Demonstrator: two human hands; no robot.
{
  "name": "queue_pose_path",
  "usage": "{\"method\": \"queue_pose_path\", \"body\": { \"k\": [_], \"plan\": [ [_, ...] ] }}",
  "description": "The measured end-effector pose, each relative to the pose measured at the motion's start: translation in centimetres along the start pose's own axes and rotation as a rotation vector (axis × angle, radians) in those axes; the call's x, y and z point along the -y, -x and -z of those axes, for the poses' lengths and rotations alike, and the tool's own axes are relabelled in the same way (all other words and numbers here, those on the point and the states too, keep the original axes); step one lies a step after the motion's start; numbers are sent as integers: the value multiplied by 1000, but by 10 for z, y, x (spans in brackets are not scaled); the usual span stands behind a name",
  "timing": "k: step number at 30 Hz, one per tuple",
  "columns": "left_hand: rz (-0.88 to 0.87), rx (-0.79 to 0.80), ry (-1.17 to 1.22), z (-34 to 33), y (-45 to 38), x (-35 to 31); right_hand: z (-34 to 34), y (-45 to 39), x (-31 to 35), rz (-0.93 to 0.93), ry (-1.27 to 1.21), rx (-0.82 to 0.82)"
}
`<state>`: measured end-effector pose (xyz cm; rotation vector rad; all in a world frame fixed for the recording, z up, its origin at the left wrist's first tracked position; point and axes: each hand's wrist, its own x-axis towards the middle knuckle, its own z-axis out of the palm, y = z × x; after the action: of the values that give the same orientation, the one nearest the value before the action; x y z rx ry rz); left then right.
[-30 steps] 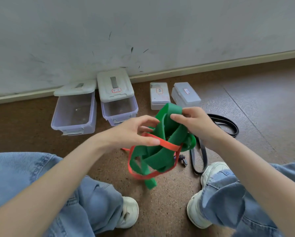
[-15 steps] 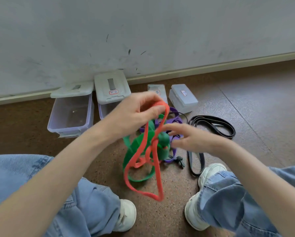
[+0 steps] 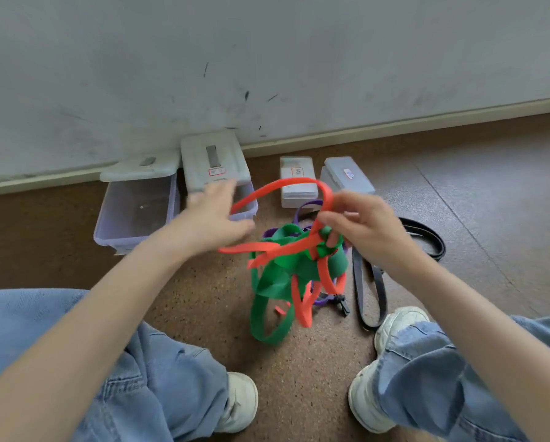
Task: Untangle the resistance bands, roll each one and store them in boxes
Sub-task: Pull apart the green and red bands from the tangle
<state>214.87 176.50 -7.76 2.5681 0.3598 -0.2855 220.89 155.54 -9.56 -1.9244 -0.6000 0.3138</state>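
My left hand, now spread empty, has released the red band; my right hand, at three o'clock, pinches the tangle, red nearly free.

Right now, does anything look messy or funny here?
Yes. The flat red rubber band, wide green band and thin purple band are knotted in one clump pinched by the right hand. A white lid sits crooked on its clear box.

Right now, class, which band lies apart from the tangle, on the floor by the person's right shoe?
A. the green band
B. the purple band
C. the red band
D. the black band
D: the black band lies alone on the floor, outside the tangle held by the right hand.
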Motion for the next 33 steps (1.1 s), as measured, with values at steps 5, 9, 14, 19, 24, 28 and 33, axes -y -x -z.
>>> {"method": "queue_pose_path", "body": {
  "k": [5,9,14,19,24,28,33],
  "plan": [
    [-325,150,450,-41,19,-29,10,-3,34,122,-243,11],
    [-248,-38,745,-30,18,-33,25,-3,35,46,-218,-50],
    [-167,-6,1099,-17,17,-30,13,12,23,-93,-160,331],
    [-44,48,902,-10,4,-11,19,3,21,-99,-165,-19],
    [39,38,93,-6,-9,16,25,1,21,-157,-45,-52],
    [-86,16,88,-14,-2,7,20,2,22,-246,-192,-82],
    [-234,331,725,-26,18,-23,11,5,27,-276,-353,-111]
  ]
}}
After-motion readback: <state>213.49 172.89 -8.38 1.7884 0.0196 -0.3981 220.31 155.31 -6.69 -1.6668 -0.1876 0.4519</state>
